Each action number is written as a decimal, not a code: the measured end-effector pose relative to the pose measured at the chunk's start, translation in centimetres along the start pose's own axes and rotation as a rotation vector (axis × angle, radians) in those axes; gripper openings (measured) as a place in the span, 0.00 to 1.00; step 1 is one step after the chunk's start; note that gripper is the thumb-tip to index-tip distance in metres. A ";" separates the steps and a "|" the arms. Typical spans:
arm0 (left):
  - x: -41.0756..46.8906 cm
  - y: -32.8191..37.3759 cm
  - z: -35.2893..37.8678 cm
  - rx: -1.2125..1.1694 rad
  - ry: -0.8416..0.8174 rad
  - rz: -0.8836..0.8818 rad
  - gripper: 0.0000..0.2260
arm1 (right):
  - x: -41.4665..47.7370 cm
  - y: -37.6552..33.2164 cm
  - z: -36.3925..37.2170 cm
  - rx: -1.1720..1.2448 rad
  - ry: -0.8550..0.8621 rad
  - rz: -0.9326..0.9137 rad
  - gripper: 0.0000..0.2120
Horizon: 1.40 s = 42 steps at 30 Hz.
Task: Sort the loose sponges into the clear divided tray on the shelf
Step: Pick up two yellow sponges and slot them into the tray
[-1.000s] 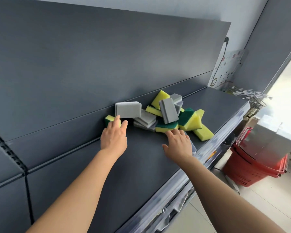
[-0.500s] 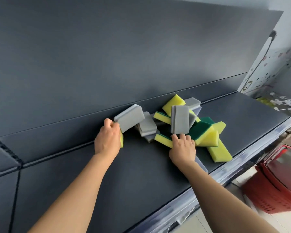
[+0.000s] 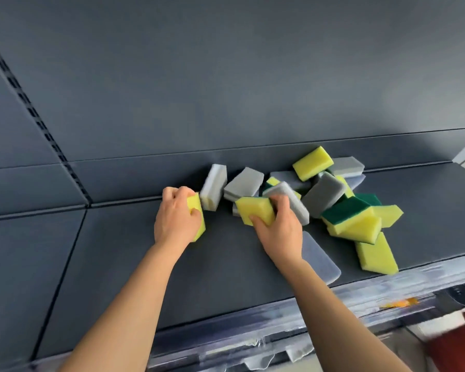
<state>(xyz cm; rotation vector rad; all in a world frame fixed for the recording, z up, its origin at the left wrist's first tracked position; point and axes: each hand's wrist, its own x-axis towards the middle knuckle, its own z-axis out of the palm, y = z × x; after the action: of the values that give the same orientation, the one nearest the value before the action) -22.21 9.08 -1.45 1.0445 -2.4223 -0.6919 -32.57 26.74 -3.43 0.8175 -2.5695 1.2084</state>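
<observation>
Head view: both hands grip yellow sponges (grey ones beside).

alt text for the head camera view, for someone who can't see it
Two bare hands each grip a yellow sponge on a dark shelf: left hand, right hand. Beside them lies a loose pile of grey and yellow-green sponges.

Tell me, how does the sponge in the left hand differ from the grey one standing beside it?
The left hand grips a yellow sponge; the grey sponge next to it stands free on its edge on the shelf. The yellow one is partly hidden by fingers; the grey one shows whole, with a paler side layer. Both are similar rectangular blocks.
</observation>
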 end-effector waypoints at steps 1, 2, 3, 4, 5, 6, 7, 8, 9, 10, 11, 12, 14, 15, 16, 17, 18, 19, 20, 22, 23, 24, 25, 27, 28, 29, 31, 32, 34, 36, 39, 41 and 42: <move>-0.4 -0.4 -0.5 -0.023 0.008 -0.026 0.14 | -0.2 -0.5 0.2 0.046 -0.015 -0.008 0.20; -0.7 -0.7 -0.8 -0.048 0.016 -0.048 0.15 | -0.3 -1.0 0.4 0.088 -0.033 -0.016 0.20; -1.1 -1.1 -1.3 -0.075 0.028 -0.070 0.16 | -0.5 -1.5 0.6 0.131 -0.055 -0.022 0.21; -1.5 -1.5 -1.8 -0.104 0.042 -0.086 0.16 | -0.7 -2.1 0.8 0.175 -0.074 -0.028 0.22; -1.9 -1.9 -2.4 -0.136 0.057 -0.097 0.16 | -0.8 -2.7 1.1 0.218 -0.095 -0.039 0.23; -2.4 -2.4 -2.9 -0.174 0.070 -0.104 0.16 | -1.0 -3.5 1.4 0.254 -0.118 -0.056 0.24; -2.9 -2.9 -3.4 -0.225 0.081 -0.115 0.16 | -1.1 -4.1 1.6 0.279 -0.143 -0.076 0.24; -3.4 -3.5 -4.1 -0.287 0.098 -0.139 0.16 | -1.3 -5.0 2.0 0.299 -0.176 -0.099 0.24; -3.9 -4.1 -4.7 -0.352 0.115 -0.168 0.15 | -1.5 -5.8 2.3 0.319 -0.211 -0.118 0.24; -4.5 -4.7 -5.4 -0.413 0.135 -0.198 0.15 | -1.8 -6.7 2.7 0.341 -0.248 -0.128 0.23; -5.0 -5.4 -6.1 -0.466 0.152 -0.223 0.13 | -2.1 -7.5 3.2 0.369 -0.284 -0.129 0.23; -5.4 -5.9 -6.6 -0.512 0.164 -0.241 0.13 | -2.5 -8.2 3.6 0.398 -0.316 -0.123 0.22; -6.4 -7.2 -8.1 -0.570 0.189 -0.258 0.13 | -3.3 -9.7 4.5 0.432 -0.372 -0.125 0.18; -7.0 -7.9 -9.0 -0.586 0.201 -0.261 0.13 | -3.7 -10.5 5.0 0.440 -0.390 -0.139 0.16; -7.6 -8.7 -9.8 -0.598 0.214 -0.265 0.14 | -4.1 -11.3 5.5 0.453 -0.399 -0.157 0.14; -8.1 -9.4 -10.6 -0.608 0.226 -0.271 0.14 | -4.5 -12.0 5.9 0.474 -0.402 -0.173 0.13; -8.8 -10.4 -11.5 -0.616 0.246 -0.283 0.14 | -5.1 -13.1 6.5 0.498 -0.409 -0.188 0.13; -9.4 -11.3 -12.4 -0.625 0.267 -0.293 0.14 | -5.6 -14.0 7.0 0.518 -0.417 -0.199 0.13; -10.2 -12.3 -13.4 -0.634 0.288 -0.302 0.14 | -6.2 -15.1 7.5 0.534 -0.428 -0.209 0.14; -11.5 -14.1 -15.2 -0.640 0.318 -0.313 0.15 | -7.5 -17.2 8.6 0.548 -0.438 -0.227 0.15; -12.3 -15.2 -16.2 -0.641 0.333 -0.319 0.15 | -8.3 -18.5 9.2 0.551 -0.441 -0.242 0.15; -13.0 -16.2 -17.2 -0.643 0.344 -0.324 0.15 | -9.0 -19.7 9.8 0.551 -0.444 -0.259 0.15; -13.7 -17.3 -18.2 -0.645 0.354 -0.329 0.15 | -9.9 -21.0 10.3 0.548 -0.451 -0.273 0.15; -15.0 -19.4 -20.2 -0.649 0.368 -0.342 0.15 | -11.5 -23.4 11.4 0.538 -0.472 -0.296 0.15; -15.4 -20.1 -20.8 -0.656 0.369 -0.349 0.15 | -12.0 -24.1 11.8 0.536 -0.481 -0.305 0.15; -16.1 -21.3 -22.0 -0.661 0.381 -0.360 0.15 | -13.0 -25.5 12.4 0.543 -0.494 -0.318 0.15; -17.3 -23.3 -24.0 -0.663 0.398 -0.363 0.15 | -14.7 -28.0 13.6 0.559 -0.518 -0.331 0.15; -17.9 -24.4 -25.1 -0.659 0.409 -0.365 0.15 | -15.7 -29.3 14.2 0.567 -0.528 -0.342 0.15; -19.2 -26.8 -27.4 -0.654 0.429 -0.363 0.15 | -18.0 -32.0 15.5 0.579 -0.544 -0.362 0.15; -20.2 -28.9 -29.4 -0.652 0.438 -0.362 0.15 | -20.0 -34.3 16.9 0.589 -0.560 -0.369 0.15; -21.4 -31.7 -32.0 -0.654 0.445 -0.367 0.14 | -22.5 -37.2 18.8 0.591 -0.572 -0.388 0.15; -22.0 -33.6 -33.6 -0.654 0.454 -0.371 0.14 | -23.9 -39.3 20.0 0.591 -0.584 -0.406 0.15; -22.2 -34.3 -34.2 -0.654 0.460 -0.375 0.15 | -24.3 -40.2 20.4 0.587 -0.593 -0.413 0.15</move>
<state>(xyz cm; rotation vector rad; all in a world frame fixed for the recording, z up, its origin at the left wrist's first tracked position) 29.37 -4.11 1.74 1.2019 -1.4658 -1.1192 11.12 0.27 0.16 1.9708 -2.2129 1.7964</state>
